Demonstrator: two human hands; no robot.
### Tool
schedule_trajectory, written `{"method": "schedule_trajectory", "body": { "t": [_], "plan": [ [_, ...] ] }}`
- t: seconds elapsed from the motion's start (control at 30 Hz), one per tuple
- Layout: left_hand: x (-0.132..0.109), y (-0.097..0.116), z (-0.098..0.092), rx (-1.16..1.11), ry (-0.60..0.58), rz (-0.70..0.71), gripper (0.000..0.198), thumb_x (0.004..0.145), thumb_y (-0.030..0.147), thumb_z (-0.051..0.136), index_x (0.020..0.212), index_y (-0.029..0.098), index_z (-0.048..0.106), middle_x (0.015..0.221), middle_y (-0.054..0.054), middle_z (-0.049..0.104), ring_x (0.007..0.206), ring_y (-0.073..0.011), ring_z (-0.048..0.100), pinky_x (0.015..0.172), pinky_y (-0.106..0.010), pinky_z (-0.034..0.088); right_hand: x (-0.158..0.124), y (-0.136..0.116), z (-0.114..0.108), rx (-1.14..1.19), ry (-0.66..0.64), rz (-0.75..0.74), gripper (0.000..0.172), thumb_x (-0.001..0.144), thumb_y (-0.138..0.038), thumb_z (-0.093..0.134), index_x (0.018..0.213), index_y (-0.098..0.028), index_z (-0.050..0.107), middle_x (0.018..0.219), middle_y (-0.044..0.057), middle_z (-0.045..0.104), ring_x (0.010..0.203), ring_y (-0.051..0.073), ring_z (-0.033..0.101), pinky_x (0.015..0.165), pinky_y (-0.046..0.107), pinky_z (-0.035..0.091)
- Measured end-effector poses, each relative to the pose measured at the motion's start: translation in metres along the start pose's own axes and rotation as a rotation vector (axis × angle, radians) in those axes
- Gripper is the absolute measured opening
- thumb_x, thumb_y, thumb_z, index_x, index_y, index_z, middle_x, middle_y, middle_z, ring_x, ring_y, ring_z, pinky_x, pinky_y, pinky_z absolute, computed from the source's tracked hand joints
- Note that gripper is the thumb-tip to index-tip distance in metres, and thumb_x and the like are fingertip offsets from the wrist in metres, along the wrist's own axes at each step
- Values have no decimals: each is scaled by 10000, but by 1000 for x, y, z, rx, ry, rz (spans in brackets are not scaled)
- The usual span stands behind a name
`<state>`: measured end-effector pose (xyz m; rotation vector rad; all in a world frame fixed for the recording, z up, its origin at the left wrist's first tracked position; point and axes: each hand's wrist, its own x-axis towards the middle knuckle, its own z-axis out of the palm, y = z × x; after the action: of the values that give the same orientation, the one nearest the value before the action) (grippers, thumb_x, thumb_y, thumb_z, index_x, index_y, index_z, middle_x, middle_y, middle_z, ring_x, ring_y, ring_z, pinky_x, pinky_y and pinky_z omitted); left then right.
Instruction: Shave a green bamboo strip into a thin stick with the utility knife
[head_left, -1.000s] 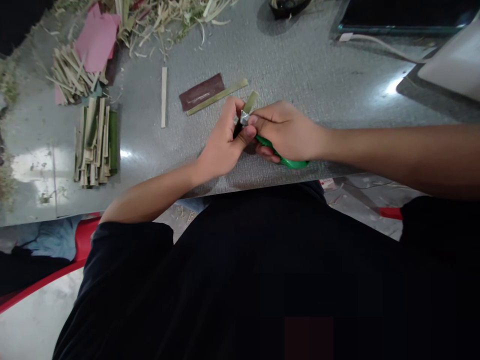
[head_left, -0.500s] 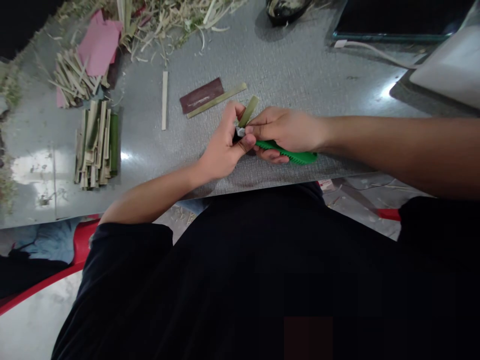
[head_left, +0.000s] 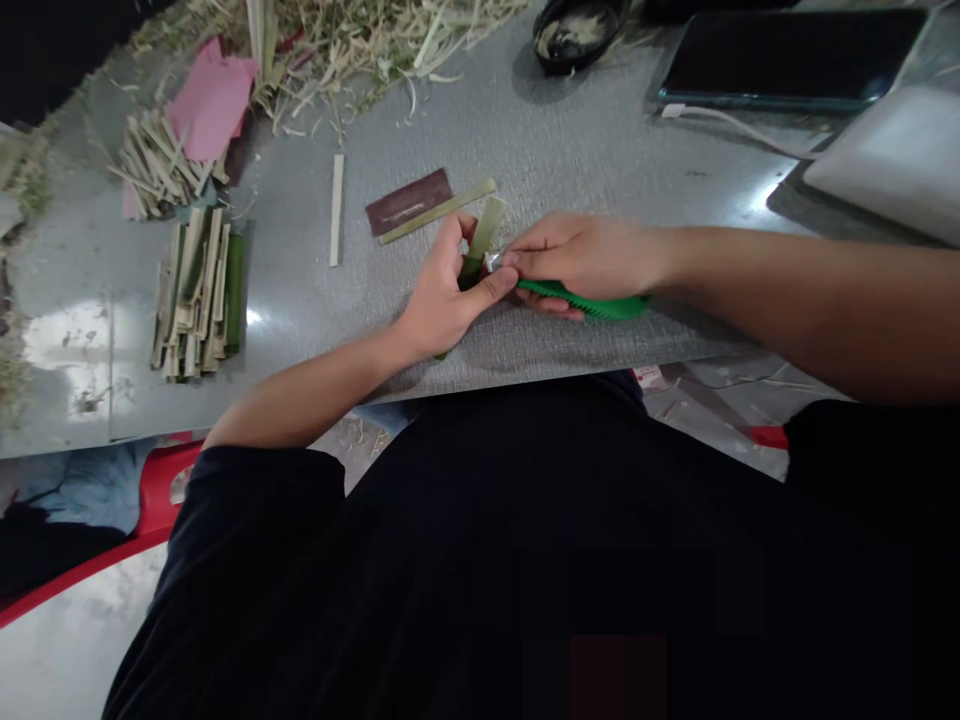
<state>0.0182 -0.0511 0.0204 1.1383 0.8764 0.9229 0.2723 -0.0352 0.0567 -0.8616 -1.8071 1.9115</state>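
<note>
Left grip [head_left: 441, 295] partly hides 1 green strip [head_left: 490, 222]; right grip [head_left: 581, 262] partly covers 1 green handle [head_left: 619, 307].

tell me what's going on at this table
Someone is working a pale green strip with both hands close together over the grey table. The left hand holds the strip; the right hand grips a green-handled tool, its metal end close by the strip. A pile of strips lies off to the left, with shavings farther back.
</note>
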Motion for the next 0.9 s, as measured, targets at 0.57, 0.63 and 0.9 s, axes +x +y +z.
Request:
{"method": "schedule_trajectory", "body": {
  "t": [0.57, 0.63, 0.9],
  "plan": [
    [9, 1, -4, 38, -18, 134, 329, 810, 336, 857, 1083, 284, 680, 858, 1, 757, 720, -183, 636, 518, -318, 455, 3, -5, -19, -91, 436, -180, 572, 1229, -717, 939, 974, -274, 683, 609, -28, 568, 533, 171, 487, 495, 345, 425],
    [7, 4, -2, 36, -44, 103, 352, 808, 344, 863, 1090, 281, 663, 828, 22, 746, 706, -181, 658, 507, -303, 449, 3, -7, -18, -46, 425, -195, 481, 1176, -629, 1018, 1028, -274, 729, 628, -36, 591, 532, 174, 506, 496, 346, 451],
    [13, -6, -6, 22, -118, 138, 388, 841, 356, 929, 1094, 284, 645, 853, 30, 715, 726, -178, 744, 467, -256, 456, 0, -17, 3, -76, 420, -143, 392, 1036, -310, 1119, 955, -265, 739, 616, -49, 626, 514, 162, 555, 477, 321, 436]
  ]
}}
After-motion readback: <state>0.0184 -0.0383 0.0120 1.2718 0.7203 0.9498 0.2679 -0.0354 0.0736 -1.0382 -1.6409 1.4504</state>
